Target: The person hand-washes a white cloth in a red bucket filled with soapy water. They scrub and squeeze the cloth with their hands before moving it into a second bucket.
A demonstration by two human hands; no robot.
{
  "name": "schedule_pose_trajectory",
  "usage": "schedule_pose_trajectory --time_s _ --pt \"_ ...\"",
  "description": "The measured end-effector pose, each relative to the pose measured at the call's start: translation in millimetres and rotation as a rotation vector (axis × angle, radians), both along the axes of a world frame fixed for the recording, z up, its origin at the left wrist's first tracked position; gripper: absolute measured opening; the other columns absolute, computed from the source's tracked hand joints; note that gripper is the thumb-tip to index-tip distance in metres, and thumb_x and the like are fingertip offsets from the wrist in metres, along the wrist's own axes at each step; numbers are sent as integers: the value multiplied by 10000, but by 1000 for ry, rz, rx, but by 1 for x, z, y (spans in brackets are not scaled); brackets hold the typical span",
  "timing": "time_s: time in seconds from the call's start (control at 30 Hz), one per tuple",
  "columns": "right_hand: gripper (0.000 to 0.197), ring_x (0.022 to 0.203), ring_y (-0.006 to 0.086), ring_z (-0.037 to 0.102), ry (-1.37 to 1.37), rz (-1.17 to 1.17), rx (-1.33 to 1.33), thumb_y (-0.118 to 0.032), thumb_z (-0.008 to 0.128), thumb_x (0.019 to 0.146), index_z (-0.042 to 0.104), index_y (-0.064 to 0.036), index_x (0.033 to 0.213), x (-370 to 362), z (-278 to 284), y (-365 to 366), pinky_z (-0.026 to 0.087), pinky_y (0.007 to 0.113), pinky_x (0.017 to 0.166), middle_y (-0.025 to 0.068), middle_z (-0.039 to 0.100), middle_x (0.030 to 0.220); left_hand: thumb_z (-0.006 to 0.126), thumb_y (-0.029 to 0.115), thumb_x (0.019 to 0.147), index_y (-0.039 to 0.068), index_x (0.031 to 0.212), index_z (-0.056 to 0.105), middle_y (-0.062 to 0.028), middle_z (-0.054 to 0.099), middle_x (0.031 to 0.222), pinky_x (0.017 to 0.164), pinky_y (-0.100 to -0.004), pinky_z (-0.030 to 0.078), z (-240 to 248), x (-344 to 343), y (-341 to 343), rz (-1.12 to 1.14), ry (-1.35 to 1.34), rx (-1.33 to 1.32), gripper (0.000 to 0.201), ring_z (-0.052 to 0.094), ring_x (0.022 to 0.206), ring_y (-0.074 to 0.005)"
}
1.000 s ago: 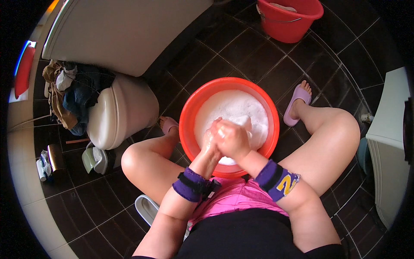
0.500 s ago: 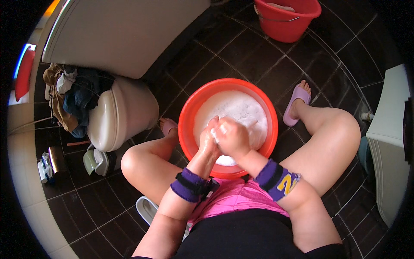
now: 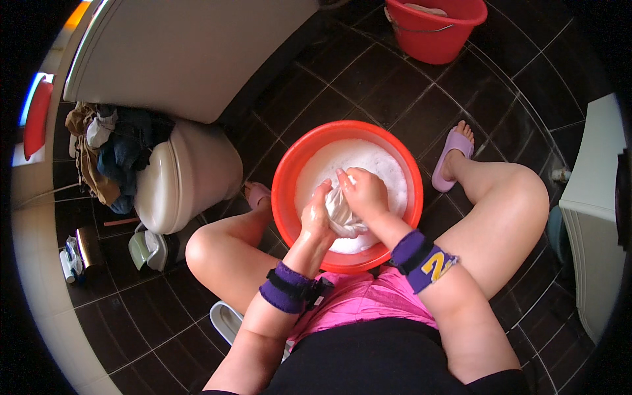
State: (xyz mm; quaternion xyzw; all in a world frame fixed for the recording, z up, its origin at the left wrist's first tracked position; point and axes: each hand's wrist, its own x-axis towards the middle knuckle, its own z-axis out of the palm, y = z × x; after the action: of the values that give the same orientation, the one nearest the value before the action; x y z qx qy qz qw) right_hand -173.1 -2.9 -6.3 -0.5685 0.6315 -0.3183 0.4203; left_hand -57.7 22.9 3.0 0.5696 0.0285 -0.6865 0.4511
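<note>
A red-orange basin [image 3: 282, 191] full of white suds [image 3: 368, 155] stands on the floor between my legs. Over it, a wet white cloth [image 3: 341, 214] is gathered between my two hands and hangs toward the foam. My left hand [image 3: 317, 212] grips the cloth's left side, wet and shiny. My right hand [image 3: 364, 193] is closed on its right upper part, knuckles up. Where the cloth's lower end meets the suds, I cannot tell how much is under. Purple bands circle both my forearms.
A red bucket [image 3: 434, 36] with something pale inside stands at the far right. To the left is a white toilet [image 3: 197, 171] with clothes [image 3: 125, 148] heaped on it. A brush holder [image 3: 148, 250] stands below it. A pale cabinet [image 3: 596, 210] is at the right. Dark tiles cover the floor.
My hands were pressed together, blurred, with the cloth mostly hidden. Now they are a little apart, and the bunched cloth shows between them.
</note>
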Motion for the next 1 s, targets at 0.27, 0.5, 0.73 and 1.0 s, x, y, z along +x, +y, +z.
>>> schedule_pose_trajectory --time_s 0.27,0.5,0.73,1.0 --pt "526 607 53 444 -685 -96 216 -445 462 948 565 -21 655 -10 -31 -11 382 279 548 -41 503 598 658 284 846 68 905 557 -42 569 905 810 -366 492 3 36 2 171 72 -268 246 583 881 -212" --pt "317 657 56 490 -1112 -233 426 -345 556 920 629 -55 817 -8 6 -13 396 221 613 -29 579 735 579 246 900 -6 920 588 -25 579 769 663 -231 444 7 38 8 -362 -536 -383 253 544 721 -87" --pt "212 729 67 545 -914 -53 296 -244 583 901 634 -39 889 -23 -21 -17 440 223 668 -12 619 790 540 303 925 4 933 581 -50 598 875 680 -279 453 6 27 0 -102 -540 -388 302 561 769 -126" --pt "251 625 281 599 -144 247 -528 -351 669 777 629 -105 756 32 62 41 501 366 597 77 612 698 543 465 892 26 972 596 -55 611 873 665 -312 479 -62 52 7 -121 354 -619 450 586 783 -156"
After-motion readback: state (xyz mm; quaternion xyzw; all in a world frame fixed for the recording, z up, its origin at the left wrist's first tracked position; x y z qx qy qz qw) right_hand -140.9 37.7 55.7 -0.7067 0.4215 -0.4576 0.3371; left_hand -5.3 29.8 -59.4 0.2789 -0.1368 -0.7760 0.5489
